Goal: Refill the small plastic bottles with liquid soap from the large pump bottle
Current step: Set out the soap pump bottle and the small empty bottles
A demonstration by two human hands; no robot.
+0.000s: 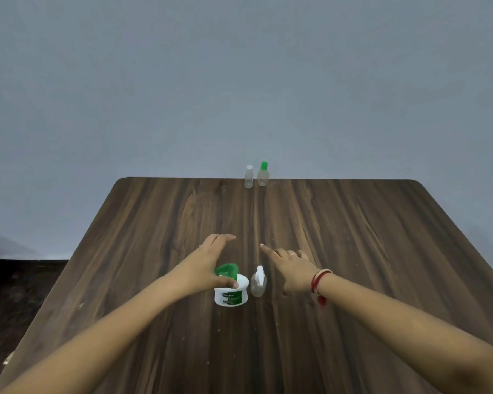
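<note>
The large white pump bottle (231,291) with a green pump head and green label stands in the middle of the wooden table (353,251). My left hand (208,263) hovers just left of and above it, fingers straight, thumb near the bottle's shoulder. A small clear bottle with a white cap (259,282) stands right beside the pump bottle. My right hand (289,268) is just right of it, index finger stretched forward, other fingers loosely bent, holding nothing. Two more small bottles stand at the far edge: a clear one with a white cap (248,177) and one with a green cap (263,174).
A plain grey wall rises behind the table. Dark floor shows past the table's left edge. My right wrist wears a red thread and bangle (319,281).
</note>
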